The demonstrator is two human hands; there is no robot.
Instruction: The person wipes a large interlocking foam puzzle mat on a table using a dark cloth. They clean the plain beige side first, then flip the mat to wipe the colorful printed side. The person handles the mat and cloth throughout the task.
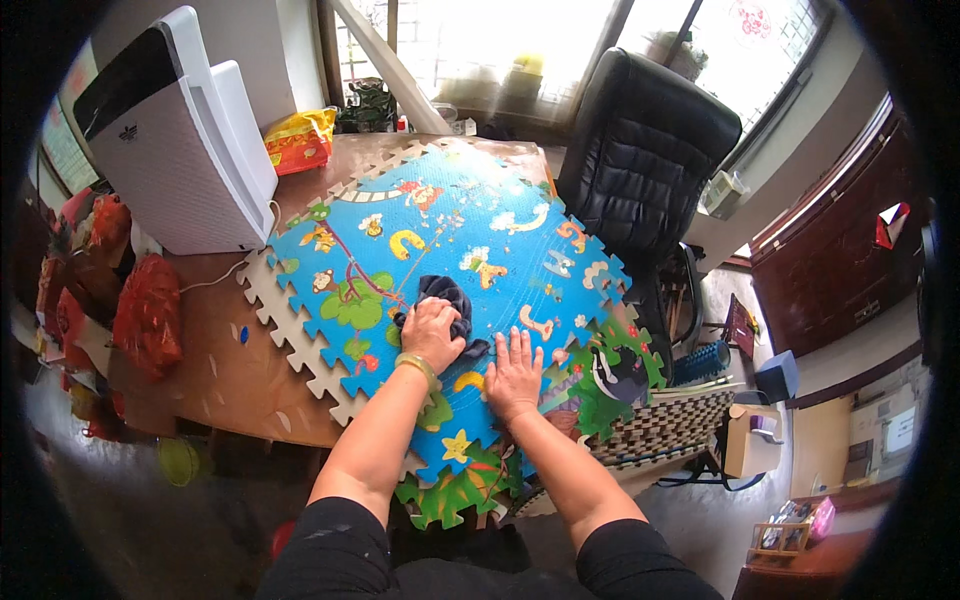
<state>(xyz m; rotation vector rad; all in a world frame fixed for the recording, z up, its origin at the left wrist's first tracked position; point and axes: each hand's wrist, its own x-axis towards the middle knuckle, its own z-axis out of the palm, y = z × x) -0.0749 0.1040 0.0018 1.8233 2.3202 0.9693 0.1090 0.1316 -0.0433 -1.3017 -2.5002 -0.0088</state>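
Observation:
A dark cloth (444, 291) lies bunched under my left hand (433, 330), whose fingers grip it against a blue foam play mat (442, 240). The mat has jigsaw edges and printed cartoon animals, letters and trees. My right hand (516, 375) rests flat on the mat, just right of the cloth, fingers spread and holding nothing. Beneath the blue mat, pale jigsaw edging (300, 352) shows along the left. A green printed foam piece (619, 367) sticks out at the lower right, and another green one (461, 487) at the near corner.
The mats lie on a brown wooden table (217, 345). On it stand a white air purifier (180, 150), a yellow-red snack bag (302, 140) and a red plastic bag (150, 315). A black office chair (645, 142) is at the right, near a woven folding seat (660, 427) and a cardboard box (750, 442).

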